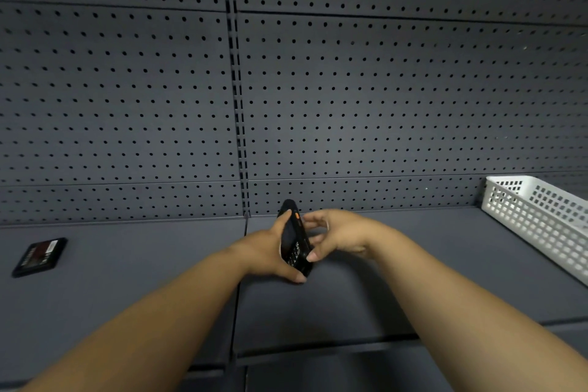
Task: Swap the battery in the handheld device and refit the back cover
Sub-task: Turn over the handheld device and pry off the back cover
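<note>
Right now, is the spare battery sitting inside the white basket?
No, the battery lies flat on the shelf at far left, well apart from the white basket at far right.

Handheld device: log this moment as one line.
handheld device: held upright, both hands | left hand: gripping | right hand: on edge | battery: lying on shelf, left

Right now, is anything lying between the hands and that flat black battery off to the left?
Nothing visible. The battery lies alone on the grey shelf, with bare surface between it and the left hand, which holds the handheld device with the right hand.
</note>
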`<state>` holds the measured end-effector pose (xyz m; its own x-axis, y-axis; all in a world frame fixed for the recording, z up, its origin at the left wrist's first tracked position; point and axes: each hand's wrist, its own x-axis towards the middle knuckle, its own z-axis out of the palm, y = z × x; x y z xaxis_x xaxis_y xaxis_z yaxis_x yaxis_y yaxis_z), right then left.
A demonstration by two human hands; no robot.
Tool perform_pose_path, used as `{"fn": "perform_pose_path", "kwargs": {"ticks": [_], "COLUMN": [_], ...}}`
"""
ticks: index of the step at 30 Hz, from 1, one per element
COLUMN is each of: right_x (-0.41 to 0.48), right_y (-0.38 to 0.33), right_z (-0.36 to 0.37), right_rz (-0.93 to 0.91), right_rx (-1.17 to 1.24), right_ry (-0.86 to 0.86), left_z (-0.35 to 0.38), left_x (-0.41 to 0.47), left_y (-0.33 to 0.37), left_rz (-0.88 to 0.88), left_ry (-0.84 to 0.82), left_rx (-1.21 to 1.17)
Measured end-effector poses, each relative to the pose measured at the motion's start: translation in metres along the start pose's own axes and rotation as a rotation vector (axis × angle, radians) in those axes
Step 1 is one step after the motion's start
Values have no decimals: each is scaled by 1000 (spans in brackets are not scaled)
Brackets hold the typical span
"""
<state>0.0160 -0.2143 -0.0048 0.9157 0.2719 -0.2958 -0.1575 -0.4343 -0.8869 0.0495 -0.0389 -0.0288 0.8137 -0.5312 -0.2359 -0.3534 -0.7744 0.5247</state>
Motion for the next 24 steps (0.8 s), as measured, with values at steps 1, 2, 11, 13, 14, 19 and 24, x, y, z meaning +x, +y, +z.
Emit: {"fn": "perform_pose_path", "kwargs": {"ticks": [1, 2, 11, 13, 14, 19, 24], "right_x": [0, 0, 9, 17, 21, 30, 36], "right_y": [-2, -3, 1, 8, 11, 21, 23], "right_z": [0, 0, 2, 5, 8, 20, 26], "right_rz": [1, 3, -16, 22, 39, 115, 134], "right_rx": [9, 10, 40, 23, -2, -139, -124], "right_ry": [6, 10, 43, 84, 112, 169, 209], "left_z": [0, 1, 2, 2, 1, 0, 4], "left_x": [1, 0, 1, -1, -1, -1, -4], "left_y": [0, 0, -12, -13, -14, -23, -28], "left_rz": [3, 7, 10, 17, 25, 69, 116], "left_ry": [-2, -2, 1, 12, 15, 35, 48], "left_rx": [-24, -47, -185, -186, -189, -228, -292]}}
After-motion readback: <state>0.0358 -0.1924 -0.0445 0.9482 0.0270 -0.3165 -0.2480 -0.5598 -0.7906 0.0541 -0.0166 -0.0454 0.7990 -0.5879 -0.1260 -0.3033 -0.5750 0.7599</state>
